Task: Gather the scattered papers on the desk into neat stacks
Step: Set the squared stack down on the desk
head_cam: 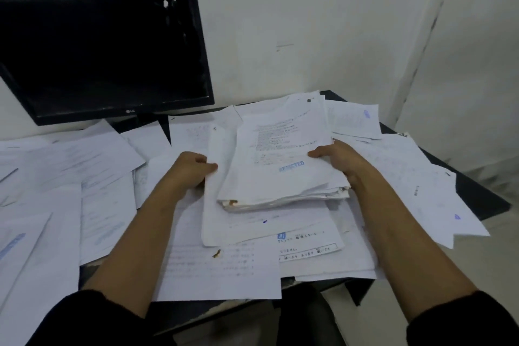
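A thick stack of white papers (280,177) lies near the middle of the desk, its top sheet printed with text and a blue stamp. My left hand (191,170) grips the left edge of the stack, thumb on top. My right hand (335,156) holds the right edge, thumb pressed on the top sheet. Loose sheets (222,270) lie under and in front of the stack. More scattered papers (64,177) cover the left part of the desk, and others (421,185) spread out to the right, some hanging over the edge.
A black monitor (104,50) stands at the back left against the white wall. The dark desk (488,199) shows bare at its right corner and its front edge (359,286). A small brown scrap (216,253) lies on a front sheet.
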`<action>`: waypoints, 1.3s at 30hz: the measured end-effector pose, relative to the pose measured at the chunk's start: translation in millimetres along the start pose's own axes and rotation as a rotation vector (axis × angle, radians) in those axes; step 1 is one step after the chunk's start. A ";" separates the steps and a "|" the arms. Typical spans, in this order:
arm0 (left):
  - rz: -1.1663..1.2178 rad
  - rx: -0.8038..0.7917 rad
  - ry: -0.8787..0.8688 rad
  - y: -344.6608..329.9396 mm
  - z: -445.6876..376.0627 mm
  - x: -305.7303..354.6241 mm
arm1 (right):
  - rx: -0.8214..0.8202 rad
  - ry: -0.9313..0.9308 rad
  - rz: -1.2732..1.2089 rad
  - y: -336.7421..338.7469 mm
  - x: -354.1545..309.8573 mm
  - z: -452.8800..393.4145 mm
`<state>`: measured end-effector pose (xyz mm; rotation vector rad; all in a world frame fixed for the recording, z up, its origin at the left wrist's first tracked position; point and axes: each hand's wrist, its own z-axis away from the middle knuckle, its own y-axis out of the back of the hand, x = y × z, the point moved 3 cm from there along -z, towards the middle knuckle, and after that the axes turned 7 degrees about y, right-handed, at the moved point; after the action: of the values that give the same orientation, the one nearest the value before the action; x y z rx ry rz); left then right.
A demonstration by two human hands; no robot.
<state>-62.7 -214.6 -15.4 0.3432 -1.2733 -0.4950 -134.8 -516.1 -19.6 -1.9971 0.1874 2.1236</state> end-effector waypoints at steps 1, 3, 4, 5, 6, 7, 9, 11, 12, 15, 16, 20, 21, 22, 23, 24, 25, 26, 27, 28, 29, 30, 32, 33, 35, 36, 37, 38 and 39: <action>0.096 -0.023 0.010 2.0 1.1 0.0 | -0.008 -0.009 0.008 -1.5 0.8 -0.4; 0.206 -0.047 0.028 1.2 4.7 0.6 | -0.043 -0.017 -0.007 -3.8 1.4 0.1; 0.229 -0.022 0.048 4.4 4.7 -2.6 | -0.070 -0.014 -0.029 -10.3 -0.2 0.8; 0.259 0.001 0.073 8.5 4.9 -6.4 | -0.084 -0.014 -0.049 -19.6 -1.4 1.1; 0.292 0.016 0.096 12.0 2.7 -10.1 | -0.097 -0.009 -0.060 -25.8 -4.8 3.2; 0.337 0.020 0.130 11.6 4.5 -12.3 | -0.109 -0.006 -0.048 -28.4 -6.2 5.4; 0.476 -0.008 0.165 11.8 12.0 -15.2 | -0.157 -0.019 -0.032 -38.9 -9.9 10.7; 0.592 -0.087 0.182 18.6 17.3 -19.9 | -0.226 -0.044 -0.013 -58.5 -6.3 16.2; 0.590 -0.129 0.193 21.4 18.9 -21.9 | -0.238 -0.052 0.013 -64.3 -4.1 19.5; 0.391 -0.132 0.185 30.6 28.4 -29.7 | -0.224 -0.069 0.137 -77.0 0.1 32.0; 0.290 -0.096 0.178 37.0 26.5 -35.3 | -0.229 -0.074 0.187 -83.8 0.9 36.4; -0.044 -0.008 0.129 35.3 30.3 -43.8 | -0.190 -0.040 0.476 -92.9 2.9 49.8; -0.070 0.028 0.128 34.0 28.3 -46.9 | -0.189 -0.044 0.531 -94.8 3.8 50.3; -0.111 0.082 0.119 42.9 28.8 -51.9 | -0.196 -0.049 0.561 -105.5 4.0 53.9; -0.169 0.104 0.103 42.8 24.7 -54.3 | -0.174 -0.051 0.570 -106.6 4.1 56.2; -0.249 0.109 0.120 41.7 25.2 -54.7 | -0.152 -0.047 0.570 -106.2 3.2 58.3; -0.339 0.117 0.144 39.9 26.2 -55.9 | -0.140 -0.044 0.553 -106.9 2.6 59.3; -0.388 0.107 0.157 40.1 27.6 -57.0 | -0.137 -0.033 0.532 -109.2 1.7 59.8; -0.381 0.090 0.161 39.8 30.5 -55.9 | -0.148 -0.033 0.488 -111.3 1.6 59.8; -0.358 0.082 0.159 39.2 31.9 -55.0 | -0.156 -0.046 0.428 -113.8 0.9 60.8; -0.342 0.087 0.144 41.9 33.0 -54.9 | -0.175 -0.071 0.369 -117.0 0.7 62.3; -0.314 0.088 0.120 45.0 35.6 -52.3 | -0.185 -0.096 0.326 -118.6 1.1 63.9; -0.248 0.086 0.082 47.6 34.8 -48.9 | -0.186 -0.118 0.304 -118.2 4.0 65.2; -0.231 0.088 0.072 46.8 33.3 -49.5 | -0.183 -0.123 0.306 -117.2 5.5 66.8; -0.197 0.102 0.073 47.9 34.2 -50.7 | -0.188 -0.117 0.283 -118.1 8.5 68.2; -0.174 0.115 0.078 47.3 36.0 -50.6 | -0.188 -0.108 0.265 -117.7 9.9 68.0; -0.148 0.134 0.073 45.6 36.2 -49.4 | -0.178 -0.095 0.252 -116.1 9.5 68.5; -0.117 0.154 0.061 43.5 37.4 -46.9 | -0.162 -0.085 0.240 -112.7 8.8 68.5; -0.073 0.171 0.046 41.6 38.5 -44.0 | -0.150 -0.075 0.228 -109.6 7.3 67.5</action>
<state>-102.4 -155.0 -20.2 0.5438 -1.2653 -0.4388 -173.6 -393.2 -16.0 -2.0594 0.2620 2.4148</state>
